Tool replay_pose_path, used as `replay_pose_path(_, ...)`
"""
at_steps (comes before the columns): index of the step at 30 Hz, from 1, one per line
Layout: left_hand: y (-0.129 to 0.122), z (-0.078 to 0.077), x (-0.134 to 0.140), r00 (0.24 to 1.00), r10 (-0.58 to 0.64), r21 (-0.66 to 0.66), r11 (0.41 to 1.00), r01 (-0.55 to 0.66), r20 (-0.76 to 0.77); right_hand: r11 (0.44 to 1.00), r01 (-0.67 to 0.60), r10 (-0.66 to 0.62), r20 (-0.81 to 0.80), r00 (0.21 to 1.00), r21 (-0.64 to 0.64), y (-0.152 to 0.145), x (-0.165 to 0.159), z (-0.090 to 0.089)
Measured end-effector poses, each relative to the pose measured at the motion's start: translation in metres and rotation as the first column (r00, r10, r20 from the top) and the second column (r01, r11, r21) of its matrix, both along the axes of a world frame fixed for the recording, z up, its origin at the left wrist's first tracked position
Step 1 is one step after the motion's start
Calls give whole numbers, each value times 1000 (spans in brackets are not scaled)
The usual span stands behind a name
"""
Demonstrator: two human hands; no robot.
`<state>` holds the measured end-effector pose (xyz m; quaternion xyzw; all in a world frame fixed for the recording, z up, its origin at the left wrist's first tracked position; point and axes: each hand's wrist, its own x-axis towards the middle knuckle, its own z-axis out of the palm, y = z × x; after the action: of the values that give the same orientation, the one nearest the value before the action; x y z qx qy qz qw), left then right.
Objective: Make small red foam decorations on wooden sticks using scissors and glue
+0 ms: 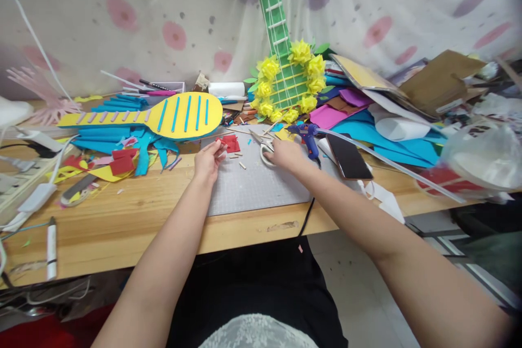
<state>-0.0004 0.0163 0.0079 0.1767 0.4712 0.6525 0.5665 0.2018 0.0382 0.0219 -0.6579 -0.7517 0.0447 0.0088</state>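
Note:
My left hand [207,160] is over the left part of the grey cutting mat [244,196]. Its fingers are pinched, with a bit of red at the fingertips, at the edge of a small red paper piece [232,144]. On the mat's right part, my right hand [285,153] grips the white-handled scissors [267,147], whose blades point up and left. Short pale stick pieces [242,165] lie on the mat between my hands. Just beyond my right hand is a blue glue gun [309,138].
A yellow paper guitar shape [185,114] with blue strips rests on blue paper at left. Behind the mat leans a green guitar [285,81] with yellow flowers. At right are a phone [349,156], coloured sheets [391,136] and a clear plastic bag [481,147]. Paper scraps [122,163] litter the left.

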Motion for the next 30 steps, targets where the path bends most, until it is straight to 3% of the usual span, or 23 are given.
replay_pose_path(6,1,-2,2,995,38,6,999,-38,-89,985,-63,85,-137,987,158,-9,2,-1)
replay_pose_path(10,1,-2,-1,993,56,39,998,-52,-101,975,174,-126,-296,947,140,-25,29,1)
replay_pose_path(14,1,-2,-3,994,57,72,996,-51,-92,890,422,-355,-318,879,175,-40,70,-1)
replay_pose_path(16,2,-3,-2,995,48,86,996,-40,-91,839,483,-395,-332,857,250,-39,84,-3)
replay_pose_path(18,2,-4,-2,995,38,102,994,-29,-93,833,478,-378,-344,860,280,-31,91,-5)
replay_pose_path(24,0,-5,-5,996,25,134,991,-13,-86,925,377,-311,-466,829,53,7,94,-14)
replay_pose_path(30,-1,-6,-4,993,16,127,992,-1,-116,903,428,-308,-762,569,-46,18,99,-19)
